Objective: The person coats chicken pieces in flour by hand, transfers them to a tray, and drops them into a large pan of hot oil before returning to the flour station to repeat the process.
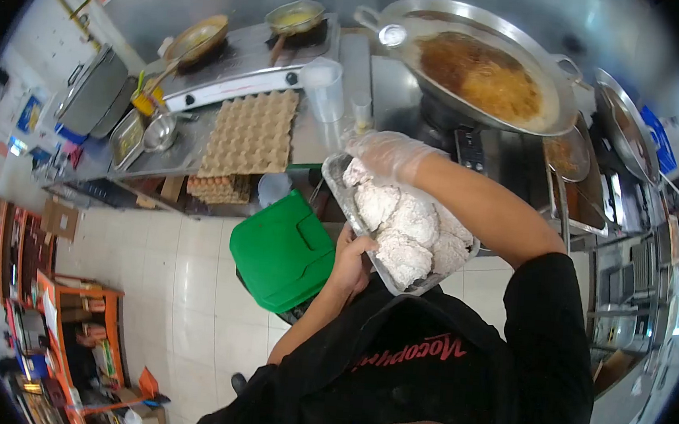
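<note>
A metal tray [346,200] holds several pieces coated in white flour [408,225], close against my apron. My left hand [352,257] is bare and grips the tray's near left edge, thumb over the rim. Over the tray's far end lies my right hand [388,154] in a clear plastic glove; its fingers reach the far corner beside the floured pieces, and what they hold, if anything, is hidden. Beyond the tray, a large wok [558,70] of bubbling oil stands on a burner.
Egg cartons [250,133], a clear plastic jug [322,91] and two small pans [197,41] on a stove are on the counter to the left. A green-lidded bin [282,251] stands below. Another wok [627,127] is at the right. Orange shelving [115,330] stands lower left.
</note>
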Demonstrator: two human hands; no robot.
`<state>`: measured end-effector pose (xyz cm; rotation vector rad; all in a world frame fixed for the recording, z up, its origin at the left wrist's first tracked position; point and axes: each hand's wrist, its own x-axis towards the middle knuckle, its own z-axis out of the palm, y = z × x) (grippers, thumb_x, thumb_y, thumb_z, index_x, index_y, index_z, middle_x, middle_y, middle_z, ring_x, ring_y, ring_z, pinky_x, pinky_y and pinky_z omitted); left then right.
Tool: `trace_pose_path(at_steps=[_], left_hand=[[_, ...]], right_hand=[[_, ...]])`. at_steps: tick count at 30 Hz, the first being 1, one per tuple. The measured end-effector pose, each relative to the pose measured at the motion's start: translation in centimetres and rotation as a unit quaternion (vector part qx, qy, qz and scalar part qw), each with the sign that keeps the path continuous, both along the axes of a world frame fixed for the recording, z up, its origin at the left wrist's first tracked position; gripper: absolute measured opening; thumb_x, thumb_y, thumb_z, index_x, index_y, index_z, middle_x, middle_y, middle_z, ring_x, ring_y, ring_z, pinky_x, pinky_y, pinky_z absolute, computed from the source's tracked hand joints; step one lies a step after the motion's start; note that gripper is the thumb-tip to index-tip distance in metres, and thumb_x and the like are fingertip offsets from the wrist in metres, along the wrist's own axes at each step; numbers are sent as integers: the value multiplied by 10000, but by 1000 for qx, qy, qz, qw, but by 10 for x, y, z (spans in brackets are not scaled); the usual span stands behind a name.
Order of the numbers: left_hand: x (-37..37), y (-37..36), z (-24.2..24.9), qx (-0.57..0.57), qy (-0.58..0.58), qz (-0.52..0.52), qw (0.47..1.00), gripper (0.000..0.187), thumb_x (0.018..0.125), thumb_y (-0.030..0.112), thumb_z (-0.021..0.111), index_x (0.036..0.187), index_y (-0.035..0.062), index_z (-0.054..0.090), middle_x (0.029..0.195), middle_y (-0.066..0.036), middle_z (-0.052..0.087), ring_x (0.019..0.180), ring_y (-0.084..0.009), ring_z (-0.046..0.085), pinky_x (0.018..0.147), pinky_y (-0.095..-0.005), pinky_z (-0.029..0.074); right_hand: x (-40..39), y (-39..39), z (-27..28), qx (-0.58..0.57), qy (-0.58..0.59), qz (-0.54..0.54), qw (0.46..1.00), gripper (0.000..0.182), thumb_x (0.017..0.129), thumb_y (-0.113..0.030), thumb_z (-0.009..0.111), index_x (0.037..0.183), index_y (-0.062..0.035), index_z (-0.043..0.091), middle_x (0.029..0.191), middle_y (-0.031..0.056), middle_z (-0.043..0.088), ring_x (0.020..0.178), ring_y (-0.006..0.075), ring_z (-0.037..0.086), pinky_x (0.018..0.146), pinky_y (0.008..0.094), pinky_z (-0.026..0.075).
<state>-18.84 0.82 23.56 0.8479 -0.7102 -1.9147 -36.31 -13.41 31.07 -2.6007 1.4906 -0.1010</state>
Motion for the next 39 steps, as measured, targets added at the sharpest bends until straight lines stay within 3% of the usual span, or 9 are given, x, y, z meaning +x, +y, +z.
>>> trace_pose_path(at_steps=[10, 13, 18, 22, 26, 28, 31, 33, 39], left_hand=[[1, -5, -13, -23, 49, -11, 998, 716, 730, -52, 573, 1435, -15, 459, 1370, -186, 608, 1226, -348, 635, 1082, -496, 507], [1, -5, -18, -32, 49, -1, 998, 765, 730, -27, 573, 1481, -12, 430, 1391, -189, 599, 1253, -358, 625, 1101, -509, 494], [-2, -7, -30, -52, 94, -2, 994, 808, 709, -8, 590, 1497, -15, 412, 1416, -193, 583, 1286, -369, 602, 1100, -516, 495], [-4, -5, -32, -75, 90, 5, 993, 842, 693, 19, 613, 1506, -23, 401, 1426, -196, 578, 1294, -375, 595, 1109, -519, 487], [-7, -4, -39, -95, 95, 25, 991, 862, 680, 26, 619, 1511, -25, 397, 1440, -194, 574, 1302, -376, 591, 1139, -508, 459], [-7, -4, -42, -102, 94, 29, 990, 865, 677, 29, 622, 1511, -24, 398, 1444, -192, 572, 1308, -374, 589, 1147, -503, 451], [-9, 0, -39, -105, 91, 38, 990, 874, 671, 37, 631, 1511, -22, 398, 1449, -188, 571, 1321, -366, 582, 1156, -496, 444], [-10, 0, -41, -96, 101, 43, 989, 880, 668, 38, 634, 1513, -22, 396, 1448, -184, 573, 1324, -368, 580, 1156, -499, 444], [-13, 10, -28, -79, 94, 61, 991, 875, 665, 21, 628, 1510, -21, 401, 1452, -188, 571, 1324, -373, 579, 1153, -507, 449]], right_hand=[[-2, 42, 88, -26, -57, -25, 998, 354, 825, -81, 755, 1159, -7, 662, 1096, 243, 716, 1067, 410, 707, 925, 459, 564], [-12, 59, 115, 17, -33, 39, 999, 429, 810, -106, 770, 1213, -46, 632, 1110, 223, 700, 1095, 400, 683, 937, 467, 538], [-34, 89, 169, 116, -128, -50, 984, 413, 837, -143, 768, 1221, -83, 629, 1116, 149, 699, 1050, 337, 684, 932, 433, 541], [-67, 91, 217, 23, -57, -106, 992, 436, 836, -162, 774, 1233, -78, 615, 1108, 136, 699, 1039, 308, 681, 933, 430, 546], [-127, 56, 238, 11, -167, -169, 971, 428, 855, -139, 771, 1238, -55, 599, 1123, 166, 699, 1016, 285, 701, 866, 415, 588], [-143, 53, 239, 49, -214, -213, 952, 423, 861, -135, 775, 1235, -47, 597, 1123, 177, 699, 1001, 280, 709, 837, 407, 602], [-156, 40, 219, 5, -124, -236, 964, 431, 841, -86, 776, 1233, -44, 600, 1087, 183, 721, 960, 284, 724, 801, 388, 619], [-160, 25, 198, 37, 1, -278, 960, 440, 814, -139, 802, 1206, -48, 624, 1040, 181, 739, 955, 310, 724, 808, 425, 608], [-227, -39, 106, -25, 45, -231, 972, 484, 796, -317, 838, 1168, -58, 671, 1066, 165, 739, 1054, 370, 700, 911, 472, 552]])
